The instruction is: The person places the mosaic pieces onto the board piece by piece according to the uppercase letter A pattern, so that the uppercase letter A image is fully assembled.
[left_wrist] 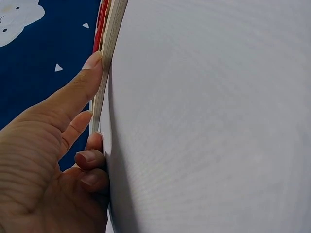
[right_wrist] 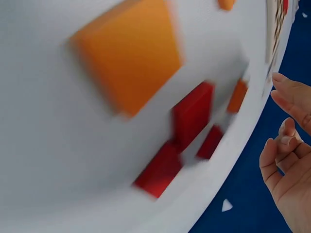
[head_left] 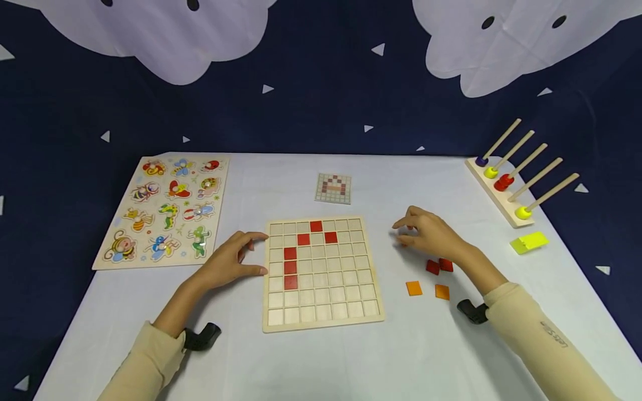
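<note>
A square wooden grid board (head_left: 321, 326) lies flat with several red tiles (head_left: 290, 267) in its cells. My left hand (head_left: 230, 259) touches the board's left edge with thumb and index fingertips; the left wrist view shows the thumb (left_wrist: 80, 90) against the edge. To the right of the board, my right hand (head_left: 426, 231) hovers over the table, thumb and index finger apart, nothing seen between them. Near its wrist lie loose red tiles (head_left: 433, 267) and orange tiles (head_left: 413, 288). The right wrist view shows a blurred orange tile (right_wrist: 131, 53) and three red tiles (right_wrist: 192, 114).
Behind the board lies a small pattern card (head_left: 333, 188). A wooden insect puzzle (head_left: 163, 211) is at the left. On the right stand a peg stacker (head_left: 501, 195) with coloured beads and a yellow-green block (head_left: 529, 242). A dark patterned cloth (head_left: 321, 111) hangs behind the table.
</note>
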A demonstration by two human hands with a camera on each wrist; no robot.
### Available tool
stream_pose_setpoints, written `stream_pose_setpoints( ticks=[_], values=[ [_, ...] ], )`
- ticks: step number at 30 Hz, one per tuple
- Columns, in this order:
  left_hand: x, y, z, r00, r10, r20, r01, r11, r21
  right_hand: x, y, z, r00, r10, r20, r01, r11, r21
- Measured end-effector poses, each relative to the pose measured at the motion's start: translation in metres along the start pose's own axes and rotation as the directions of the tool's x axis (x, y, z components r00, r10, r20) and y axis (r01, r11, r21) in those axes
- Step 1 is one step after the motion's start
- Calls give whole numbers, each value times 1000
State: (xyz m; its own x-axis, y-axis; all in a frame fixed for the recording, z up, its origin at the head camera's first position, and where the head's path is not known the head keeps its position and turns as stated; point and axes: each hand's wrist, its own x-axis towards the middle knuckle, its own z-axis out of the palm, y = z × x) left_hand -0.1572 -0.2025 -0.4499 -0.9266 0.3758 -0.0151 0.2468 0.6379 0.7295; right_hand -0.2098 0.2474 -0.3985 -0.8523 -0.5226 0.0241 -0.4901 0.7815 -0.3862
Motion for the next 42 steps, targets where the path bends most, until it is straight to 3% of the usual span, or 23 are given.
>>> stream_pose_setpoints(
  ticks=[8, 16, 21, 33, 42],
  values=[
    [0, -2, 1, 1000, 1, 2, -1, 1000, 2, -25, 26, -2, 998, 52, -40, -53, 998, -25],
    [0, 0, -1, 1000, -8, 2, 8, 1000, 5, -41, 45, -3, 992, 124, -2, -124, 992, -30],
    [0, 0, -2, 1000, -15, 1, 15, 1000, 1, -42, 50, -3, 992, 124, -1, -123, 992, -32],
    [1, 1, -1, 1000, -13, 7, 13, 1000, 5, -41, 47, -1, 995, 78, -60, -79, 997, -3],
    [1, 0, 0, 1000, -21, 11, 21, 1000, 10, -26, 21, 2, 996, 5, -93, -3, 1000, 19]
  ],
)
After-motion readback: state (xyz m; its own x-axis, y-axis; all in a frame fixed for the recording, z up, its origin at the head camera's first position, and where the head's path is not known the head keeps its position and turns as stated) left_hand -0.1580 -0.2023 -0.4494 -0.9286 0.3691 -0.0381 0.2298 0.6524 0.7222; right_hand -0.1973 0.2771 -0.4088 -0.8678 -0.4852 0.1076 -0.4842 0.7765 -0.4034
